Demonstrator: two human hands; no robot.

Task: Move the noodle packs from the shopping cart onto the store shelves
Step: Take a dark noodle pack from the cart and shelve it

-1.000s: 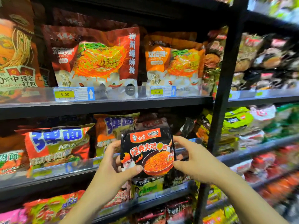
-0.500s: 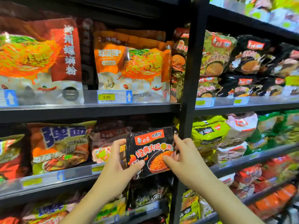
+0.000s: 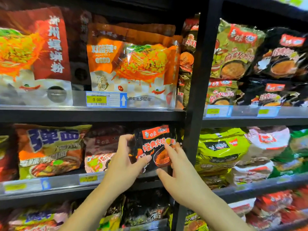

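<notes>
Black plastic noodle pack w/ orange label [image 3: 154, 147] now going deeper into middle black metal shelf [image 3: 93, 185] vs 1 s ago; left hand [image 3: 124, 165] pinching its edge, right hand [image 3: 179, 174] fingers spread, pushing — placement nearly done.

Both forearms enter from the bottom edge of the frame and converge toward centre. Left hand [image 3: 124, 165], centre frame: fingers curled, thumb extended to the right, pinching a black pack [image 3: 154, 147]. Right hand [image 3: 178, 170], just right of centre: fingers spread and fairly straight, fingertips [image 3: 167, 146] laid against the pack's front, thumb pointing left beneath it.
</notes>
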